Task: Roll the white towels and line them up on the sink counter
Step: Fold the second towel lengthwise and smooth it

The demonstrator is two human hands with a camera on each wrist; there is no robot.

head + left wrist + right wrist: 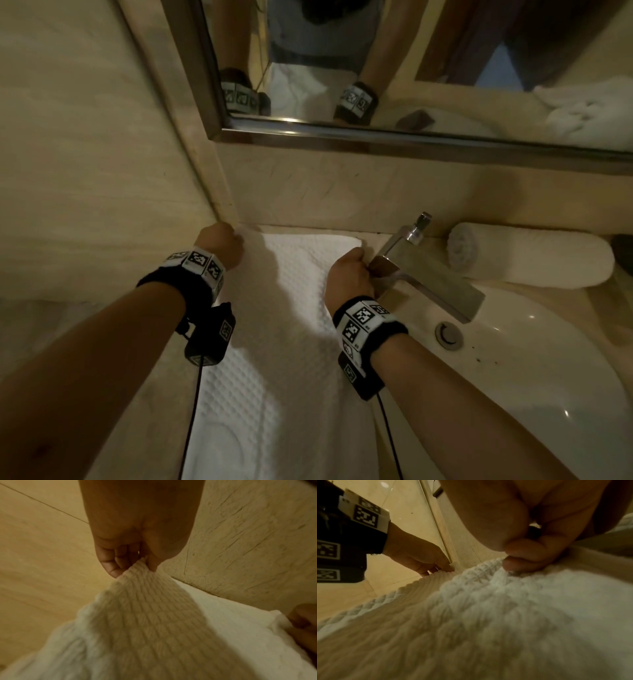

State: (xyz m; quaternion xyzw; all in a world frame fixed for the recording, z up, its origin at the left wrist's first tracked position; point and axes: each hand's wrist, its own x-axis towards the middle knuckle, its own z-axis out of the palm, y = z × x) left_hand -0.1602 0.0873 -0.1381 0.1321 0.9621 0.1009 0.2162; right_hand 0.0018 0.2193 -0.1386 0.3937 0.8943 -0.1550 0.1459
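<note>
A white waffle-weave towel (281,308) lies spread lengthwise on the sink counter, reaching from the back wall toward me. My left hand (222,245) pinches its far left corner by the wall corner; in the left wrist view the left hand (130,562) holds the towel (145,615) between thumb and fingers. My right hand (347,272) pinches the far right corner beside the faucet; in the right wrist view the right hand (518,561) grips the towel (488,615) edge. One rolled white towel (527,255) lies behind the basin at the right.
A chrome faucet (428,270) juts over the white basin (548,377), close to my right hand. The drain (448,335) sits below it. A framed mirror (376,68) hangs above, reflecting crumpled white towels (589,113). A beige wall (85,171) bounds the left.
</note>
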